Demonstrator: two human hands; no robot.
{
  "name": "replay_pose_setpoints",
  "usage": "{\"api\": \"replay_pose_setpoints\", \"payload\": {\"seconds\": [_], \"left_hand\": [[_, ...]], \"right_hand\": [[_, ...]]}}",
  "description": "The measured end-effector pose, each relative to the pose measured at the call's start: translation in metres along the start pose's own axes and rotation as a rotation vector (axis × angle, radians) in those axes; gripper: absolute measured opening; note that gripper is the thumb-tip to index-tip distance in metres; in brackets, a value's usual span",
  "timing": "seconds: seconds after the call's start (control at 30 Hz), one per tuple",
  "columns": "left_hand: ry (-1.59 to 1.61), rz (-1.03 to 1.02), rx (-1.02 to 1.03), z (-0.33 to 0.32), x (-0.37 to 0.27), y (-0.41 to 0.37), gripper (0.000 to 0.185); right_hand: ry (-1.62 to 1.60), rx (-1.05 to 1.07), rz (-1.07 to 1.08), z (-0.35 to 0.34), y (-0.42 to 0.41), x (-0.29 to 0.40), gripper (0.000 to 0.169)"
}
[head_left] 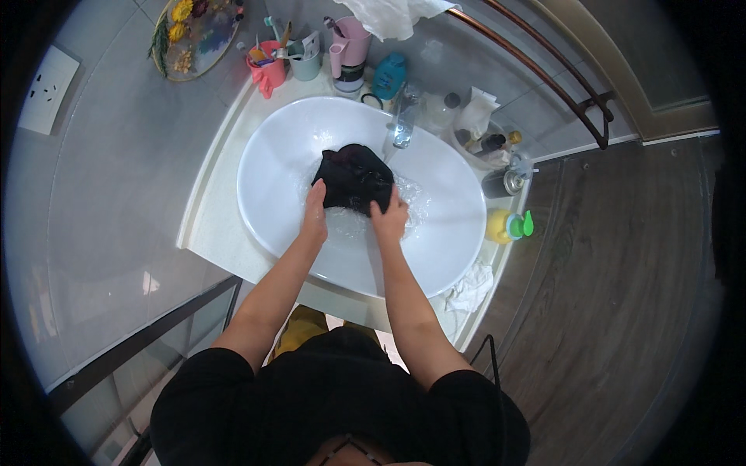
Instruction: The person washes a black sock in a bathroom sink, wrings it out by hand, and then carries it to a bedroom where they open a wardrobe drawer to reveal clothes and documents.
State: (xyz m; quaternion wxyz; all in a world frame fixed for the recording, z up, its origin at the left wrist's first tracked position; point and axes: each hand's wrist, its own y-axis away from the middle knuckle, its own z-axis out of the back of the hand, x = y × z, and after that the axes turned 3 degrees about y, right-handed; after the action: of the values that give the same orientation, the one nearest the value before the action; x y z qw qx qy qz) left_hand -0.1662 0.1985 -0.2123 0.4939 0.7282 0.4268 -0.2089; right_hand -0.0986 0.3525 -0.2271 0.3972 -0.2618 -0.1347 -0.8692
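Observation:
A wet black cloth [355, 177] is spread in shallow, rippling water inside the white oval washbasin [268, 192]. My left hand [315, 215] holds its lower left edge, fingers nearly straight; some of them are hidden. On the opposite side, my right hand [390, 221] grips the lower right edge, with thumb and fingers apart across the fabric. Behind the cloth, the clear-handled faucet [403, 125] reaches over the basin. Splashes and small bubbles show around the cloth.
Behind the basin stand a pink cup [268, 64], a pale green cup [305, 67], a pink pitcher [351, 43] and a blue bottle [389, 76]. A yellow pump bottle [501, 226], a spray can [502, 183] and a crumpled white cloth [471, 288] line the right side. Copper towel rails [524, 70] project above.

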Motion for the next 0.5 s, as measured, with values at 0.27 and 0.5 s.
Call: {"api": "replay_pose_setpoints", "payload": {"seconds": [0.27,0.5], "left_hand": [[0.014,0.169,-0.068,0.017,-0.009,-0.007,0.054],[-0.003,0.294,-0.089,0.007,0.002,0.006,0.041]], "right_hand": [[-0.197,-0.158,-0.014,-0.012,-0.011,-0.042,0.037],[0.264,-0.031,0.318,0.037,-0.003,-0.013,0.029]]}}
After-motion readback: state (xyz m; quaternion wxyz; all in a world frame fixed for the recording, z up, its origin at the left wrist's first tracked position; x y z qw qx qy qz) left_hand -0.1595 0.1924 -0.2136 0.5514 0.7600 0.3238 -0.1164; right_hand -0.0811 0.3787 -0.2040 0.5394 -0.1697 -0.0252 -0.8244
